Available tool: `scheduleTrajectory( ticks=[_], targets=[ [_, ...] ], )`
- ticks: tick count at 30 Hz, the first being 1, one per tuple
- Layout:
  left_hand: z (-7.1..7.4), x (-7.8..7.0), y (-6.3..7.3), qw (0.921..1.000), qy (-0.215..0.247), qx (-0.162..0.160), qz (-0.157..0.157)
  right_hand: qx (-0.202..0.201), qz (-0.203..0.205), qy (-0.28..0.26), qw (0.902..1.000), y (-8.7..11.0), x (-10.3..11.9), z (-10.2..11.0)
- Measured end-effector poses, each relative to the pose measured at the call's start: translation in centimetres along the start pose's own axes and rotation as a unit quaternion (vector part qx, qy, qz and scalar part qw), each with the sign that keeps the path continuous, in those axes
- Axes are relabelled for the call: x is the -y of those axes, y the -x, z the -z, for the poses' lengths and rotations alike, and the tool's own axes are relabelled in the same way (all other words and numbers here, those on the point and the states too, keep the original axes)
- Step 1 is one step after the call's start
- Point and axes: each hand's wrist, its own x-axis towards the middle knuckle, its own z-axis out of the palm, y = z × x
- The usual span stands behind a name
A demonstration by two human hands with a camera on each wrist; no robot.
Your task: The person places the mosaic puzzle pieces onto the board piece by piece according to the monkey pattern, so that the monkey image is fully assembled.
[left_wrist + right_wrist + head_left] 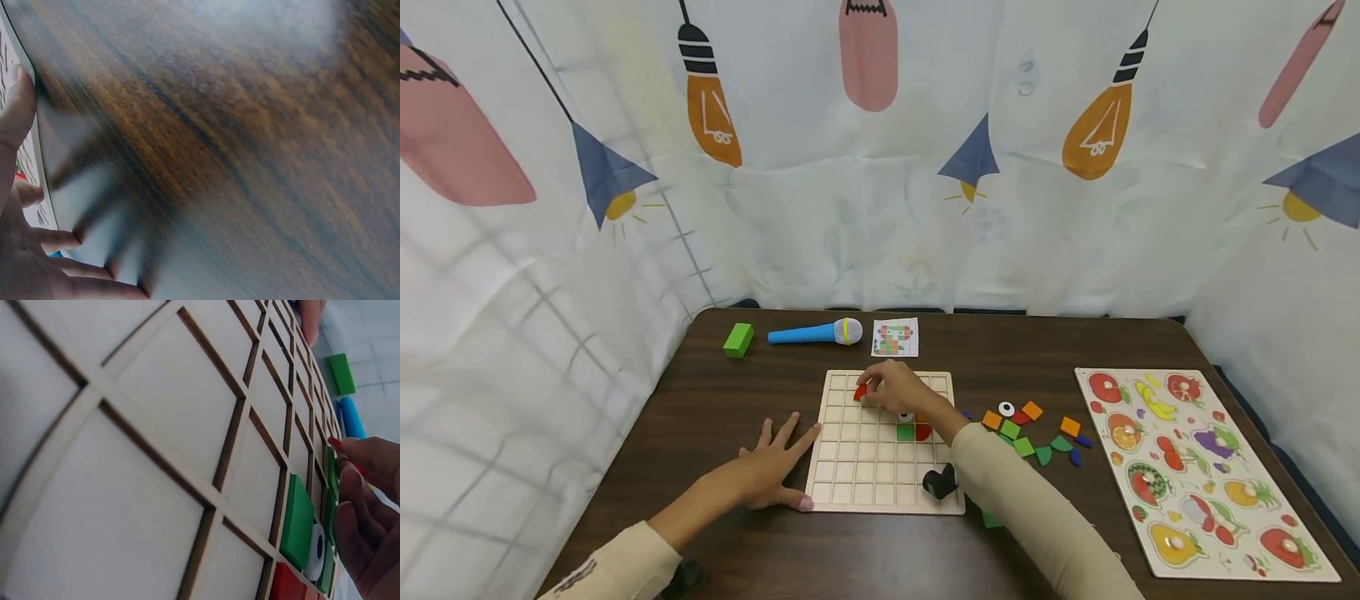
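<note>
red piece (861, 392) pinched by right hand (895, 387), held at upper-left cells of grid board (853, 475); whether seated, cannot be told; left hand (767, 471) spread, fingertips at board's left edge; piece could be left tilted if released askew; board could be skewed by uneven pressure; loose pieces (1023, 447) could be swept by right sleeve (1030, 500)

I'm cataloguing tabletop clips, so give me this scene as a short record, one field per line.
Right hand: pinches a red piece over the far part of the grid board
Left hand: spread, thumb at the board's near left corner
Placed: green square, second red piece
Right of board: loose pieces, fruit puzzle
Behind board: green block, microphone, picture card
</note>
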Motion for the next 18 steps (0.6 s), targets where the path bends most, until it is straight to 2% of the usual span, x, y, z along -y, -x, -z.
scheduleTrajectory(
  ticks=[11,18],
  targets=[
    [-0.09,0.09,-0.15,1.0000,-0.003,-0.004,0.000,0.003,-0.029,0.057,0.9979,-0.33,0.74,-0.47],
    [-0.29,0.07,-0.17,1.0000,-0.004,-0.003,0.004,0.006,-0.031,0.086,0.9958,-0.52,0.67,-0.33]
  ],
)
